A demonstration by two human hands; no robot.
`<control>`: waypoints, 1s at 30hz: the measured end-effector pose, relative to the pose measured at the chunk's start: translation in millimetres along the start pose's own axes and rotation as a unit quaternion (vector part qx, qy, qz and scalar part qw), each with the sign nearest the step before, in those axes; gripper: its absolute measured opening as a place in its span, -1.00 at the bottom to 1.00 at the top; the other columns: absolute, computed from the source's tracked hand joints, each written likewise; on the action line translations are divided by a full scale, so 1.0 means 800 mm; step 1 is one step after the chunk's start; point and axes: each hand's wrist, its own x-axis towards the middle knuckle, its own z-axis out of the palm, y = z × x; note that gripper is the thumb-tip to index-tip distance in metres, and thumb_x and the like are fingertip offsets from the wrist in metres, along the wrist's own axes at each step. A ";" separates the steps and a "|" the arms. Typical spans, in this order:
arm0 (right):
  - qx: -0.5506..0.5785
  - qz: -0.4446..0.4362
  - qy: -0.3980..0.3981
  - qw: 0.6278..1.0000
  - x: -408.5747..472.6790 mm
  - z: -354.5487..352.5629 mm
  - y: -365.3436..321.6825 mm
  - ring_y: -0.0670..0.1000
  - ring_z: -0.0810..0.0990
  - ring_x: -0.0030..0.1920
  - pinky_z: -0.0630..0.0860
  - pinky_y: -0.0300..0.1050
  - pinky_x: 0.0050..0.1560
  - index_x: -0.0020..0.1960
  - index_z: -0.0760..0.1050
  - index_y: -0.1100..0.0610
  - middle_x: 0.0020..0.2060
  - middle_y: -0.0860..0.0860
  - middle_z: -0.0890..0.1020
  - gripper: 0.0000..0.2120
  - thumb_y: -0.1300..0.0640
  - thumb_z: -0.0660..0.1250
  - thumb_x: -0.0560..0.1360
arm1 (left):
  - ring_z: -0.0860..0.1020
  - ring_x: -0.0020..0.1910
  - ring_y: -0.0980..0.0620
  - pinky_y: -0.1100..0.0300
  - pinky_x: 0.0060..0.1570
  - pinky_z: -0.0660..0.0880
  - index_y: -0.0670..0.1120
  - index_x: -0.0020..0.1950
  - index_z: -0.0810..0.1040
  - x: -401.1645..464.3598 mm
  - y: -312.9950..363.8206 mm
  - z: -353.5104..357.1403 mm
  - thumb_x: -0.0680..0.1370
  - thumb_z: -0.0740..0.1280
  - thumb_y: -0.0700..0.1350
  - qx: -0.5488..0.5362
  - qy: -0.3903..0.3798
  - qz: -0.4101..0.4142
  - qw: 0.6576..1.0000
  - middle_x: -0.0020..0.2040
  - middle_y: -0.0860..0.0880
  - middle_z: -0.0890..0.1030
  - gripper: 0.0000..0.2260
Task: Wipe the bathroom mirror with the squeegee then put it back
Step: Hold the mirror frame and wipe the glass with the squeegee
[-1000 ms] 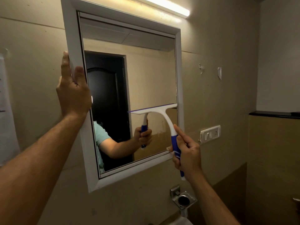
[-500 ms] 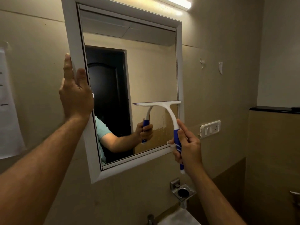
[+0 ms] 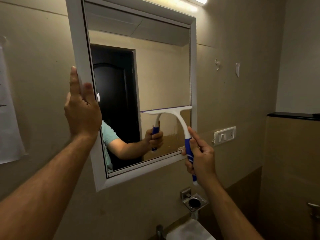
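A white-framed bathroom mirror (image 3: pixel 162 70) hangs on the beige wall. My left hand (image 3: pixel 82 108) grips the left side of its frame, thumb on the front. My right hand (image 3: pixel 201 156) holds the blue handle of a white squeegee (image 3: pixel 174 112). Its blade lies flat against the glass in the lower right part of the mirror, level, reaching to the right frame edge. The mirror reflects the hand, the squeegee and a dark door.
A steel holder ring (image 3: pixel 194 201) sticks out of the wall below the mirror, with a tap (image 3: pixel 160 231) and white basin (image 3: pixel 190 231) under it. A switch plate (image 3: pixel 224 135) sits right of the mirror, a dark ledge (image 3: pixel 292 116) further right, paper (image 3: pixel 8 118) at left.
The squeegee blade has levelled out and shifted slightly right along the glass, staying in the lower right. My left hand stays on the frame. The view has tilted down a little.
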 end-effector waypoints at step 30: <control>-0.013 0.064 0.044 0.997 -0.060 -0.017 0.026 -0.06 0.48 -0.41 0.41 -0.29 -0.53 0.26 0.52 -0.17 -0.11 0.20 0.61 -0.69 0.10 0.18 0.61 | 0.55 0.18 -0.15 0.09 0.11 0.46 0.17 0.55 0.14 -0.079 -0.049 -0.007 0.66 0.03 0.18 -0.015 -0.006 -0.032 0.999 0.32 -0.13 0.54 -0.55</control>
